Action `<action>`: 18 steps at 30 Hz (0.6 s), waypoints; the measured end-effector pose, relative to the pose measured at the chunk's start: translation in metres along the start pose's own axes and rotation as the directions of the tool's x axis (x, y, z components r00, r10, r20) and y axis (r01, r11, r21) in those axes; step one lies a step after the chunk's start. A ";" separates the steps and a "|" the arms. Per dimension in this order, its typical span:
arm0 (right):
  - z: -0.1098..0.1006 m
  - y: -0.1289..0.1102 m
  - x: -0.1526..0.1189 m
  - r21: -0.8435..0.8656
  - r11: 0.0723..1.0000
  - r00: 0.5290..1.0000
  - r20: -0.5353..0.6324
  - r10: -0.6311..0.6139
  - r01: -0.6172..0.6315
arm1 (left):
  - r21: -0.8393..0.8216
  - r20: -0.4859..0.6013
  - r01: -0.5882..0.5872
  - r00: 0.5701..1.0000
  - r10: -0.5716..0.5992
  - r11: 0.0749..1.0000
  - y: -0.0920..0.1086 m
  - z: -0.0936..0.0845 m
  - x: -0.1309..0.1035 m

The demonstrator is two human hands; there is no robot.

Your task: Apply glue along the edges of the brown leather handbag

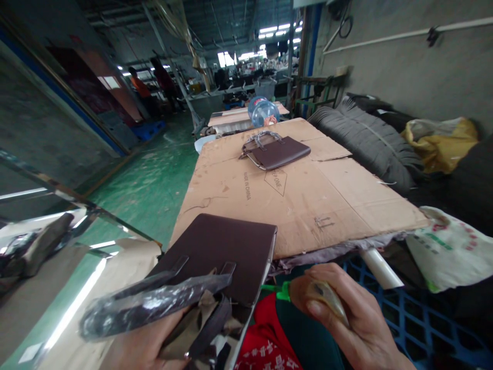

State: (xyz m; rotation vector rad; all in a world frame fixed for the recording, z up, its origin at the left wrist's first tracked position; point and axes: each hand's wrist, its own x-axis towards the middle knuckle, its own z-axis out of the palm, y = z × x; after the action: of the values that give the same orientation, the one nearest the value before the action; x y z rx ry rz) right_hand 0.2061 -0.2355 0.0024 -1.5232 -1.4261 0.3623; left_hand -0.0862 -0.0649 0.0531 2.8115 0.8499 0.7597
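A dark brown handbag (227,244) lies tilted at the near edge of the cardboard-covered table, its handles (154,303) wrapped in clear plastic. My left hand (142,339) grips the bag by its open side, fingers partly hidden behind the handles and loose lining (200,318). In my right hand (354,313) is a rounded, yellow-brown tool (318,295) with a thin green tip (283,291), which points left at the bag's edge. Whether the tip touches the bag I cannot tell. A second brown handbag (285,152) rests farther back on the cardboard (308,205).
A blue water jug (264,112) lies at the table's far end. Dark rolled material (365,139), a yellow sack (441,139) and a white printed sack (454,246) line the right side. Green floor (154,174) runs along the left; people (142,90) stand far back.
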 end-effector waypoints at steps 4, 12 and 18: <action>-0.004 -0.014 -0.003 -0.086 0.995 0.999 0.030 -0.044 0.046 | -0.025 0.032 -0.067 0.997 0.068 0.997 0.002 -0.004 0.008; -0.005 -0.023 -0.006 -0.041 0.993 0.994 0.005 -0.111 0.112 | -0.077 0.075 -0.056 0.995 0.061 0.995 0.010 -0.003 0.013; -0.006 -0.024 -0.008 -0.108 0.987 0.993 -0.012 -0.118 0.116 | -0.130 0.137 -0.012 0.990 0.030 0.991 0.008 0.002 0.006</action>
State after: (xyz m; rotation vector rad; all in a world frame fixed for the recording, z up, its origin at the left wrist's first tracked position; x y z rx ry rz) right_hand 0.1944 -0.2491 0.0214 -1.5160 -1.5342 0.2023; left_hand -0.0768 -0.0682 0.0565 2.7249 0.7227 0.5909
